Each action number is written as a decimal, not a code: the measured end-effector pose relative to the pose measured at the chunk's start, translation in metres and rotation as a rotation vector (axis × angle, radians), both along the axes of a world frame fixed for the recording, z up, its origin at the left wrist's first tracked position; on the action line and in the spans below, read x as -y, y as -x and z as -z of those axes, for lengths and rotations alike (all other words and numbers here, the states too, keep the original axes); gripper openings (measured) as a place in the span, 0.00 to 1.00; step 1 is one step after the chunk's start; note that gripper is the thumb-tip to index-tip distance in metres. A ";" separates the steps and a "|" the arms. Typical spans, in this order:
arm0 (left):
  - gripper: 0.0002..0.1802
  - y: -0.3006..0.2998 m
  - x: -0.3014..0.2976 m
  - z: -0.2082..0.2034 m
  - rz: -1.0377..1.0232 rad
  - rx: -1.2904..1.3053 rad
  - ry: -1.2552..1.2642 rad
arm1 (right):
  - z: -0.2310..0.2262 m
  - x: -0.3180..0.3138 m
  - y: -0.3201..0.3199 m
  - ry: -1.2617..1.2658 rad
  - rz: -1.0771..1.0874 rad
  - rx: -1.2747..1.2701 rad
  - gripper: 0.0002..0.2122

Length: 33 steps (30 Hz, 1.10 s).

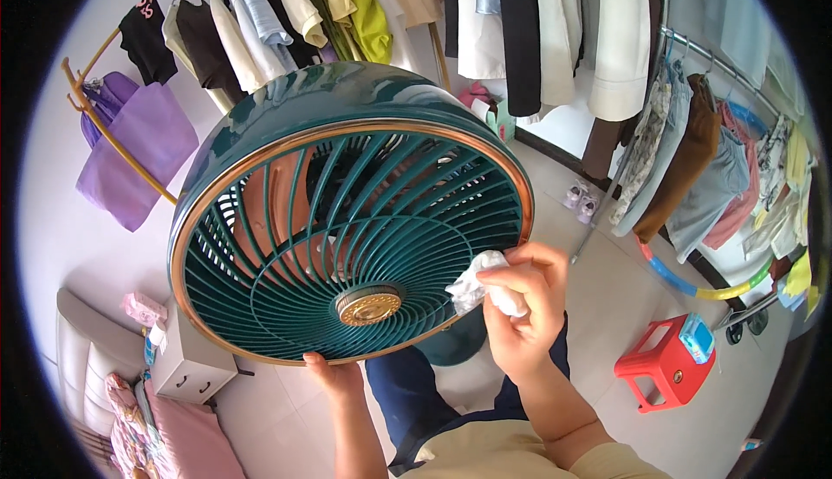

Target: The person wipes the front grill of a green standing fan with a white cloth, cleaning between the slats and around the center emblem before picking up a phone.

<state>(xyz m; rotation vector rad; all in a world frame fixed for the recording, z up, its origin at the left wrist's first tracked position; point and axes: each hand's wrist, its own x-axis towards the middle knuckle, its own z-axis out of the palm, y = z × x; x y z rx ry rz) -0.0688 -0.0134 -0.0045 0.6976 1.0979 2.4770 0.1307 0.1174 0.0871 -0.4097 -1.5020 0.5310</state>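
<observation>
A dark green electric fan [364,93] with a copper-coloured rim fills the middle of the view, its round slatted grille facing me. At the grille's centre is a gold hub cap [370,308]. Copper-coloured blades [276,193] show behind the slats. My left hand [336,378] grips the lower rim, thumb on the front; its other fingers are hidden behind the fan. In my right hand [530,310] a crumpled white tissue [478,281] is pinched, touching the grille near the rim at the lower right. Part of the fan's green base [455,345] shows below, between my legs.
Clothes hang from a rack [121,137] at the back left, with a purple bag [139,163], and from a metal rack [728,72] at the right. A red stool [666,366] bearing a blue packet [697,339] stands at right. A bedside cabinet [186,362] and bed [195,436] are at left.
</observation>
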 end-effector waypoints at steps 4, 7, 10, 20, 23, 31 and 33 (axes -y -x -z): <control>0.41 0.000 0.000 0.002 -0.025 0.016 0.016 | 0.003 0.003 0.007 -0.003 0.124 0.067 0.14; 0.41 -0.001 0.001 0.000 0.016 -0.011 0.018 | 0.004 0.001 0.005 -0.054 0.170 0.102 0.15; 0.40 -0.001 -0.001 -0.001 0.005 -0.054 -0.004 | 0.009 0.002 0.004 -0.048 0.190 0.003 0.14; 0.38 0.002 0.002 0.004 0.036 -0.041 0.000 | -0.011 -0.014 -0.001 -0.179 0.531 -0.006 0.12; 0.38 0.001 0.002 0.001 0.035 -0.045 0.009 | -0.021 -0.014 0.010 -0.194 0.429 0.048 0.10; 0.47 -0.006 0.001 -0.008 -0.061 0.075 0.044 | -0.028 -0.010 0.019 -0.319 0.358 0.114 0.11; 0.47 -0.003 0.003 -0.004 -0.050 0.076 0.036 | -0.018 -0.014 0.013 -0.251 0.403 0.085 0.10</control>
